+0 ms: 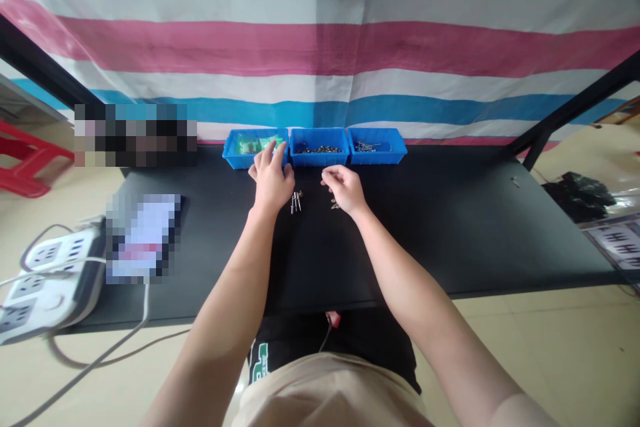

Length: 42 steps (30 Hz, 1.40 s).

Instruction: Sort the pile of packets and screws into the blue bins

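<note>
My left hand [271,175] is over the front edge of the left blue bin [233,159], its fingers apart near the green plastic packets [249,145]. My right hand [345,188] is in front of the bins with thumb and fingers pinched; what they hold, if anything, is too small to tell. Several silver pins [296,203] lie on the black table beside my left hand. Small brass-coloured parts [335,203] lie just under my right hand. The middle blue bin [320,159] has small metal parts, and the right blue bin [377,157] has thin silver pieces.
A power strip [55,280] with cables and a blurred-out phone [145,233] are on the left of the black table [480,227]. A small metal piece [515,181] lies at the far right. A striped sheet [430,47] hangs behind, between dark frame bars.
</note>
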{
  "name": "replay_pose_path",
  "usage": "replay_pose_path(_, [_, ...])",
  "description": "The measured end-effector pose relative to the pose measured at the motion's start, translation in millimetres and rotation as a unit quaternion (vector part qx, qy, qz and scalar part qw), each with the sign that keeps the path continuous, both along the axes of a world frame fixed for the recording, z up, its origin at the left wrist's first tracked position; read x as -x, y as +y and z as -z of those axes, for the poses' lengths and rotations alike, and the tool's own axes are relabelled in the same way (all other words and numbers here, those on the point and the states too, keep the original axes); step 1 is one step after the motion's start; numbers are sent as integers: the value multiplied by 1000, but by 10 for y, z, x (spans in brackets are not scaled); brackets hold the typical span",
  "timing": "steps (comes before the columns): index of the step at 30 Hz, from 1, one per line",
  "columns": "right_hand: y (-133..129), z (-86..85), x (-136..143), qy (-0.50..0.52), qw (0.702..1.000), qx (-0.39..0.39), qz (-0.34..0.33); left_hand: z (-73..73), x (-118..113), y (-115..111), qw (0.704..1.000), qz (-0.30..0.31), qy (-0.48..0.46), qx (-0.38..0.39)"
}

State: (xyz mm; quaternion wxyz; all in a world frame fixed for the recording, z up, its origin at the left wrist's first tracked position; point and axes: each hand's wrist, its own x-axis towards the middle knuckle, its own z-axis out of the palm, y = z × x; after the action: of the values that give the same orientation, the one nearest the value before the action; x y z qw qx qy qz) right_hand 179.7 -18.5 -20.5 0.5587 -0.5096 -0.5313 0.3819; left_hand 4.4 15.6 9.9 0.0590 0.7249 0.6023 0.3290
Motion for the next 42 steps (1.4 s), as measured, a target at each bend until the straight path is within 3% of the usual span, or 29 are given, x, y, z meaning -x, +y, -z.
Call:
replay_pose_path(4, [-2, 22, -3, -28, 1000, -6, 2, -61, 94, 5, 999, 37, -18, 19])
replay_pose_path(8, [-16, 17, 1, -96, 995, -21, 12, -104, 166, -5, 984, 117, 30, 133])
replay_pose_path(13, [-29, 21, 11, -163, 986, -31, 0, -26, 159, 16, 966, 153, 119, 171])
replay_pose_path(17, [-30, 30, 15, -182, 983, -37, -6, 35, 143, 39, 963, 159, 127, 175])
replay_pose_path(24, [-29, 39, 15, -204, 978, -43, -15, 6, 96, 18, 964, 194, 73, 168])
replay_pose_path(31, [-19, 74, 18, -178, 981, -54, -49, -19, 15, -43, 964, 231, -37, 129])
replay_pose_path(42, [-42, -21, 2, -139, 989, -35, -31, -3, -70, -120, 945, 250, -165, 136])
